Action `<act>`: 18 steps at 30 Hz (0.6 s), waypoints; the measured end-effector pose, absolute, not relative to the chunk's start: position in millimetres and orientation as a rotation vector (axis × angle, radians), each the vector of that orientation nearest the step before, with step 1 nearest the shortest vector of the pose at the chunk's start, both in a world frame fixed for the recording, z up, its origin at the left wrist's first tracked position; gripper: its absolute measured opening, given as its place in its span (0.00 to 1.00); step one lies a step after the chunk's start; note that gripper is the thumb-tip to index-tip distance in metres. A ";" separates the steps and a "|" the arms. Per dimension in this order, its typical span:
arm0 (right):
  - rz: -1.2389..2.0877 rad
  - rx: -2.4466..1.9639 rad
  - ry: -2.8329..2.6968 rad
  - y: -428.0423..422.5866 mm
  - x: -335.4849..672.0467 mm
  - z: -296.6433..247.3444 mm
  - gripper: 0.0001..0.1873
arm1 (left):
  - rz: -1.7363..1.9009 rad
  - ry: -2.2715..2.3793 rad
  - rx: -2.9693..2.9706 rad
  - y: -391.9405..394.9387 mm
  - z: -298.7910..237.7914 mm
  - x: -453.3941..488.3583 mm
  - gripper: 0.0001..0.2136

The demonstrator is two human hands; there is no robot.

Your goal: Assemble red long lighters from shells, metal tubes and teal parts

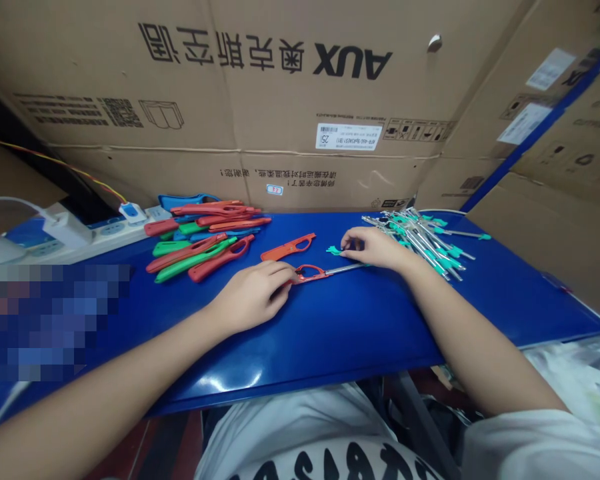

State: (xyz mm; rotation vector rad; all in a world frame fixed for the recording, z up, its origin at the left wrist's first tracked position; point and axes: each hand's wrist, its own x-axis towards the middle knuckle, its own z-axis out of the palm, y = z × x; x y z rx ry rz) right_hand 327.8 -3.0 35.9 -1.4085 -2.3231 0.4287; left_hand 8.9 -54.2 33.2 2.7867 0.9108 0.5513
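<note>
Pinning the red handle shell (310,272) flat to the blue table (330,347), your left hand (253,293) has its fingers curled down and closed over the grip end. Your right hand (373,247) has thumb and fingertips pinched together on a teal tip (334,251). The metal rod (343,269) runs from the shell's nose to under that hand, and whether rod and tip are joined cannot be told. My judgement for working it well: bear down with the left so the shell cannot swivel, hold the rod level with the tabletop, and guide from the tip end rather than mid-shaft so it does not bow. A loose orange shell (287,248) lies just beyond the one you hold. Red, green and blue shells (205,247) are heaped back left, and teal-tipped rods (420,237) back right, both within reach. Writing: the cardboard box (280,87) behind reads "AUX" upside down, with Chinese characters beside it. A white barcode label (349,136) shows "25"; its finer print is too small to read
</note>
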 end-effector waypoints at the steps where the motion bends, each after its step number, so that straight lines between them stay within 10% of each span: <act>1: 0.397 -1.393 -2.352 -2.9 328.5 36.0 0.06 | 0.570 0.931 2.751 -54.2 33.0 9.9 0.11; 18: 0.210 -1.064 -2.721 -38.5 279.0 49.5 0.09 | 0.681 0.932 2.614 -45.2 21.9 12.5 0.13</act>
